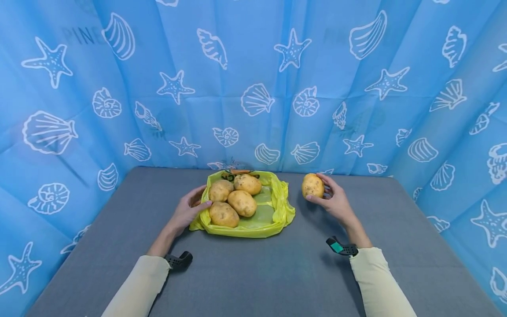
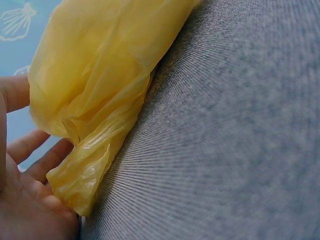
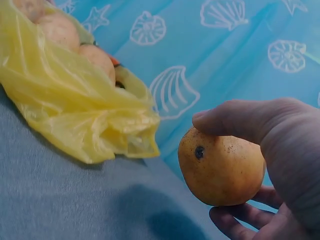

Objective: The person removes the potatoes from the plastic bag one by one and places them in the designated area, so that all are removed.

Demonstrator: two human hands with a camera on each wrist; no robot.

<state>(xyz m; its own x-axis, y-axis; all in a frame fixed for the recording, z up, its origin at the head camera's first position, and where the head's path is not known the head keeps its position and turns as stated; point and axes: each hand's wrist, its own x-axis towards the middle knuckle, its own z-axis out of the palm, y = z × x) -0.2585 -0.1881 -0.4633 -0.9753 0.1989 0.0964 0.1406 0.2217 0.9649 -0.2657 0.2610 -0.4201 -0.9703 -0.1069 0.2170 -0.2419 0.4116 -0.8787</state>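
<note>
A yellow plastic bag [image 1: 257, 231], its top rolled wide, lies on the table with several potatoes [image 1: 242, 203] in its left part. At the bag's left side my left hand [image 1: 189, 210] holds the edge, thumb over the rim and fingers along the outside. In the left wrist view a twisted end of the bag [image 2: 90, 170] lies against the palm. To the right of the bag, my right hand [image 1: 334, 198] grips a single potato [image 1: 312, 185] between thumb and fingers. A dark spot marks this potato [image 3: 220, 170] in the right wrist view, and its shadow falls on the cloth below.
Grey cloth covers the table [image 1: 285, 268]. Directly behind its back edge hangs a blue curtain [image 1: 261, 127] with white shells and starfish, which also runs along both sides. An orange-brown strip [image 1: 240, 171] shows at the bag's back rim.
</note>
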